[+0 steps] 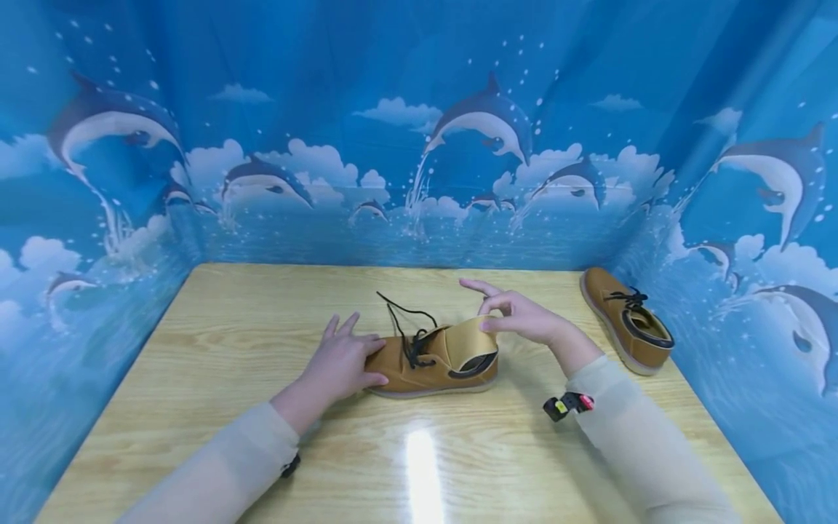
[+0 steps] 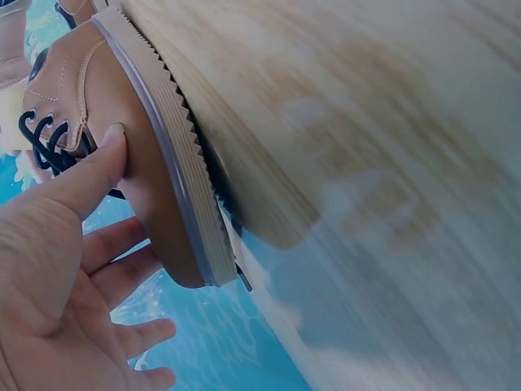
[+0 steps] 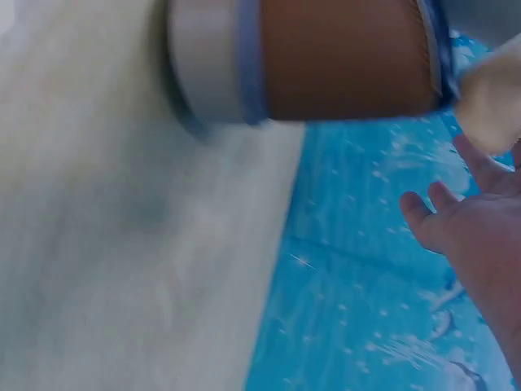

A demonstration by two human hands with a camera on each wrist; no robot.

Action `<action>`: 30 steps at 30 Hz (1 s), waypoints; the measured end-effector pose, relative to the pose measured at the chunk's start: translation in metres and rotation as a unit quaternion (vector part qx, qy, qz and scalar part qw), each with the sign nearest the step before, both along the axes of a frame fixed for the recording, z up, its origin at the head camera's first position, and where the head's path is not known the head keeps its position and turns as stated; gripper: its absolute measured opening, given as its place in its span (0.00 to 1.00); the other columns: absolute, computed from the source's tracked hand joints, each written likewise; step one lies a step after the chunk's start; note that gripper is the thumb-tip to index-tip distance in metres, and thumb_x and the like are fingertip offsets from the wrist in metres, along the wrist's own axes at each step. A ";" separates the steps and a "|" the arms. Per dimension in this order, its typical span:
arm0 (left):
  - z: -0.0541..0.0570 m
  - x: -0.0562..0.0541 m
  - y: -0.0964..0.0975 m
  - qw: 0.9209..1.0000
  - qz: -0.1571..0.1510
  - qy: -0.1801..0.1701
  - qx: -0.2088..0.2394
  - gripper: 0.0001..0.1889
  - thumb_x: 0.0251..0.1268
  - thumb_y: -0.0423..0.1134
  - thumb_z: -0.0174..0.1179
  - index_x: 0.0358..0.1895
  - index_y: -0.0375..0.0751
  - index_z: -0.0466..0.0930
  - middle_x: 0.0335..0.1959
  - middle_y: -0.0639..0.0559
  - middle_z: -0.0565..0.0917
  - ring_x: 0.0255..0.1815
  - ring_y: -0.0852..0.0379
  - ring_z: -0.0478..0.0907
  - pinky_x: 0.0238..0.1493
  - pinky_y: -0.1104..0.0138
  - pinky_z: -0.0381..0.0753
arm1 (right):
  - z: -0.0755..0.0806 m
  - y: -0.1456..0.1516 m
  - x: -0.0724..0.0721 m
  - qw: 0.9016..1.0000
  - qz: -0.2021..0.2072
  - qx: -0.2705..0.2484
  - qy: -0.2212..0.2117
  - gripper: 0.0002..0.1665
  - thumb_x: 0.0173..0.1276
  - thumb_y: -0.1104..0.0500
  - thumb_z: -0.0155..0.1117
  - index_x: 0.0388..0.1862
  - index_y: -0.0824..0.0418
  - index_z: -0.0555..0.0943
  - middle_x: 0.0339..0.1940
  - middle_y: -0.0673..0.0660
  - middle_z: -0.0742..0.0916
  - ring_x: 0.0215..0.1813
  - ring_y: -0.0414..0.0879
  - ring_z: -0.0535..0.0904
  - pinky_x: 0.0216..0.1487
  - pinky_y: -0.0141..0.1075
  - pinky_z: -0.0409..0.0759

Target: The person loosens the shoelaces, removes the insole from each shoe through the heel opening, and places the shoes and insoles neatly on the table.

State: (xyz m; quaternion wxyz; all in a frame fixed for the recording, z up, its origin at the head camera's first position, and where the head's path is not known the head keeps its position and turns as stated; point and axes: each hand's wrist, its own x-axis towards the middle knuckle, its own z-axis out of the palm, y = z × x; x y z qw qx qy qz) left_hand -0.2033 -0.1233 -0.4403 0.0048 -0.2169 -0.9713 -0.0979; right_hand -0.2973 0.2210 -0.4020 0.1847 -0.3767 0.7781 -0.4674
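A tan leather shoe [image 1: 401, 375] with black laces [image 1: 419, 348] lies sole-down on the table, toe to the left. My left hand [image 1: 337, 364] holds it by the toe. In the left wrist view its thumb presses one side of the shoe [image 2: 134, 175], with fingers on the far side. At the heel end, my right hand [image 1: 524, 318] pinches a beige insole [image 1: 466, 340], which bends up out of the shoe's opening. The right wrist view shows the shoe's heel [image 3: 346, 61], blurred, and the insole's end [image 3: 492, 102] by the fingers.
A second tan shoe [image 1: 625, 324], its black laces tied, stands at the table's right edge. Blue dolphin-print curtains [image 1: 393, 131] enclose the back and sides of the wooden table [image 1: 229, 313].
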 end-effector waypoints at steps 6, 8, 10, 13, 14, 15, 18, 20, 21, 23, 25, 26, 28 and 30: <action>-0.001 0.000 0.001 1.000 0.004 0.000 -0.005 0.38 0.52 0.63 0.70 0.65 0.48 0.79 0.65 0.50 0.79 0.77 0.31 0.54 0.75 0.36 0.40 | 0.031 0.018 -0.002 0.997 -0.022 0.057 0.046 0.07 0.70 0.60 0.65 0.31 0.54 0.85 0.82 0.52 0.59 0.83 0.55 0.37 0.73 0.72 0.41; -0.001 0.000 0.001 1.000 0.006 0.001 -0.011 0.38 0.52 0.64 0.70 0.65 0.49 0.79 0.65 0.51 0.79 0.77 0.31 0.54 0.76 0.37 0.40 | 0.043 0.025 -0.002 0.995 -0.033 0.074 0.058 0.07 0.70 0.59 0.65 0.31 0.53 0.85 0.82 0.53 0.59 0.83 0.53 0.34 0.72 0.73 0.39; -0.001 0.000 0.001 1.000 0.007 0.002 -0.014 0.38 0.52 0.64 0.70 0.65 0.49 0.78 0.65 0.51 0.79 0.77 0.32 0.53 0.76 0.37 0.40 | 0.055 0.032 -0.001 0.992 -0.043 0.093 0.074 0.07 0.70 0.59 0.64 0.31 0.53 0.85 0.82 0.55 0.59 0.83 0.54 0.34 0.71 0.75 0.39; 0.000 -0.001 0.002 1.000 0.005 0.005 -0.017 0.38 0.52 0.64 0.70 0.65 0.49 0.79 0.65 0.51 0.79 0.77 0.32 0.54 0.75 0.36 0.41 | 0.073 0.043 0.002 0.987 -0.056 0.123 0.091 0.08 0.71 0.59 0.64 0.30 0.53 0.85 0.82 0.57 0.60 0.83 0.55 0.34 0.70 0.76 0.40; 0.001 -0.001 0.002 1.000 0.005 0.004 -0.017 0.38 0.52 0.64 0.70 0.65 0.49 0.79 0.65 0.51 0.79 0.77 0.32 0.54 0.75 0.36 0.40 | 0.079 0.047 0.003 0.985 -0.061 0.131 0.096 0.08 0.71 0.59 0.64 0.29 0.53 0.85 0.81 0.58 0.61 0.83 0.56 0.34 0.70 0.76 0.41; 0.001 0.000 0.002 1.000 0.005 0.004 -0.016 0.38 0.52 0.64 0.70 0.65 0.49 0.79 0.65 0.50 0.79 0.77 0.32 0.54 0.75 0.36 0.40 | 0.084 0.051 0.005 0.983 -0.066 0.137 0.103 0.09 0.71 0.60 0.64 0.29 0.54 0.85 0.81 0.59 0.61 0.83 0.57 0.35 0.70 0.76 0.41; 0.001 0.000 0.003 1.000 0.006 0.001 -0.013 0.38 0.52 0.63 0.70 0.65 0.49 0.79 0.65 0.50 0.79 0.77 0.32 0.54 0.75 0.37 0.40 | 0.099 0.066 0.013 0.976 -0.099 0.157 0.113 0.08 0.71 0.61 0.64 0.31 0.55 0.85 0.80 0.61 0.63 0.82 0.59 0.38 0.70 0.75 0.42; 0.001 0.000 0.003 1.000 0.007 0.002 -0.014 0.38 0.52 0.63 0.70 0.65 0.49 0.79 0.65 0.50 0.79 0.77 0.32 0.54 0.75 0.37 0.40 | 0.106 0.076 0.020 0.970 -0.128 0.173 0.112 0.07 0.72 0.59 0.64 0.32 0.56 0.86 0.80 0.60 0.64 0.82 0.60 0.38 0.70 0.74 0.44; 0.000 0.000 0.002 1.000 0.007 0.005 -0.013 0.38 0.52 0.63 0.70 0.65 0.49 0.79 0.65 0.51 0.79 0.77 0.32 0.54 0.76 0.37 0.40 | 0.108 0.081 0.023 0.967 -0.140 0.180 0.110 0.07 0.72 0.58 0.64 0.33 0.57 0.86 0.80 0.60 0.64 0.82 0.61 0.39 0.69 0.75 0.46; 0.000 -0.001 0.003 1.000 0.006 0.008 -0.010 0.38 0.51 0.64 0.70 0.64 0.49 0.79 0.65 0.50 0.79 0.76 0.31 0.55 0.75 0.37 0.40 | 0.110 0.092 0.030 0.961 -0.172 0.193 0.103 0.08 0.73 0.57 0.64 0.34 0.57 0.85 0.80 0.58 0.63 0.82 0.61 0.39 0.69 0.74 0.49; -0.001 -0.001 0.003 1.000 0.003 0.012 -0.008 0.38 0.51 0.64 0.70 0.64 0.48 0.79 0.65 0.50 0.80 0.76 0.31 0.55 0.75 0.36 0.40 | 0.109 0.102 0.036 0.957 -0.197 0.192 0.095 0.09 0.73 0.56 0.64 0.34 0.58 0.85 0.80 0.57 0.62 0.82 0.61 0.39 0.68 0.74 0.50; -0.002 -0.001 0.003 1.000 0.003 0.014 -0.005 0.38 0.51 0.63 0.71 0.64 0.48 0.79 0.64 0.49 0.80 0.76 0.31 0.55 0.75 0.36 0.40 | 0.108 0.107 0.040 0.955 -0.209 0.190 0.092 0.10 0.73 0.56 0.64 0.34 0.59 0.85 0.81 0.57 0.62 0.82 0.61 0.39 0.68 0.74 0.51; -0.003 -0.001 0.003 1.000 0.002 0.014 -0.002 0.37 0.51 0.63 0.71 0.64 0.47 0.80 0.64 0.49 0.80 0.76 0.30 0.55 0.75 0.35 0.40 | 0.105 0.116 0.047 0.953 -0.231 0.177 0.084 0.10 0.74 0.56 0.63 0.34 0.61 0.85 0.81 0.57 0.61 0.82 0.61 0.39 0.68 0.73 0.51; -0.004 -0.001 0.003 1.000 0.001 0.017 -0.004 0.37 0.51 0.63 0.71 0.64 0.47 0.80 0.64 0.49 0.80 0.76 0.30 0.56 0.75 0.35 0.41 | 0.102 0.127 0.055 0.952 -0.249 0.161 0.080 0.13 0.74 0.55 0.62 0.34 0.64 0.84 0.81 0.60 0.60 0.82 0.64 0.39 0.66 0.74 0.53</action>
